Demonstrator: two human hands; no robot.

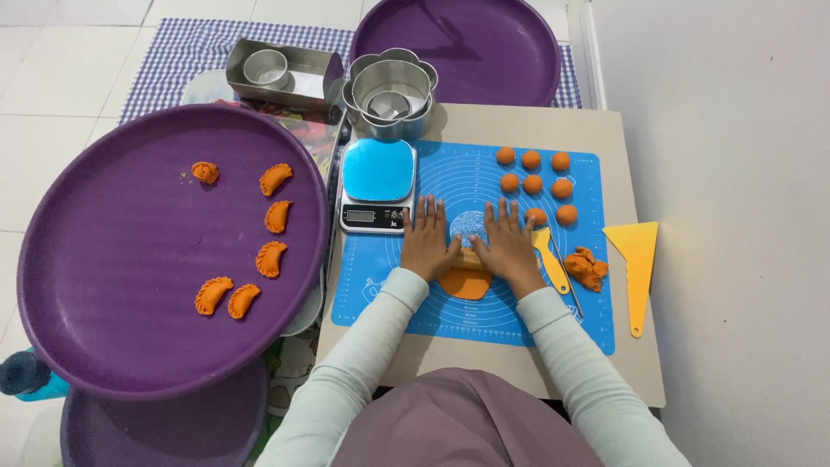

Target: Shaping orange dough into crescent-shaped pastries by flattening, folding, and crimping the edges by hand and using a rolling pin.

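My left hand (425, 239) and my right hand (506, 241) lie flat, fingers spread, on a rolling pin (468, 257) that shows only as a short tan piece between them. Under the pin lies a flattened piece of orange dough (465, 284) on a blue silicone mat (389, 285). Several orange dough balls (533, 183) sit at the mat's far right. A lump of orange dough scraps (587, 269) lies right of my right hand, beside a small yellow tool (551, 259).
A big purple tray (130, 285) on the left holds several folded orange pastries (271, 258). A digital scale (375, 185) stands left of the mat. Nested metal cutters (391, 89), a metal tin (281, 71) and a second purple tray (458, 43) sit behind. A yellow scraper (636, 259) lies on the right.
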